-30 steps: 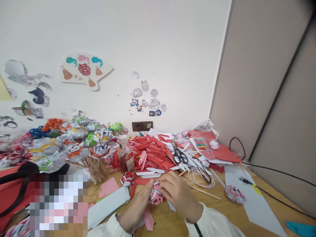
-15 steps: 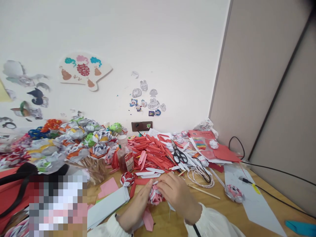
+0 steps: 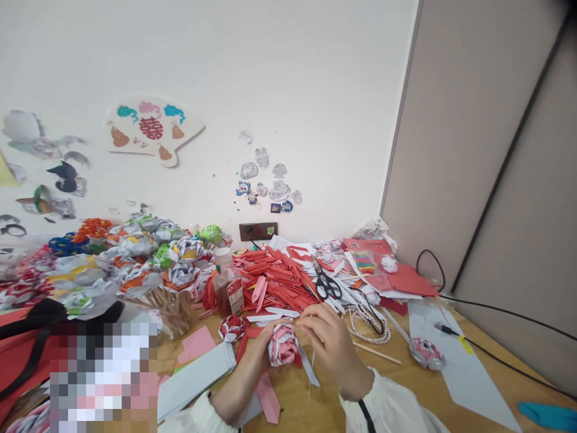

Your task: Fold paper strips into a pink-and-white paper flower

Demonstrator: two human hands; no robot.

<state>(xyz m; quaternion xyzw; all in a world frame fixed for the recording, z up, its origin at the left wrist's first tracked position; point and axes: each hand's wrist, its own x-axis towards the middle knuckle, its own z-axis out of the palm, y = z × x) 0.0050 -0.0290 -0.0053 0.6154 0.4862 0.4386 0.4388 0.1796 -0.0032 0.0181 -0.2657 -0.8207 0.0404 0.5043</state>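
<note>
A pink and white folded-paper flower [image 3: 283,347] is cupped in my left hand [image 3: 252,368], whose fingers curl around its left and far side. Just right of the flower, my right hand [image 3: 331,349] is closed in a pinch near its upper edge. What those fingertips hold is too small to make out. A narrow white paper strip [image 3: 310,365] slants down between the flower and my right hand, with a thin pale line beside it. Below the flower lies a pink paper piece [image 3: 269,398]. A red and white paper flower [image 3: 232,328] rests just beyond my left hand.
Red folded strips [image 3: 283,273] heap up behind my hands, with black-handled scissors [image 3: 328,285] on them. A bottle [image 3: 222,282] stands left, before many paper flowers [image 3: 135,243]. At right are a pearl string [image 3: 369,328], a wooden stick [image 3: 378,353] and a cable [image 3: 500,355].
My right hand has drawn back to the right from the flower, its fingers now pinched. More of the flower's face shows, and the white strip beside it has come into view.
</note>
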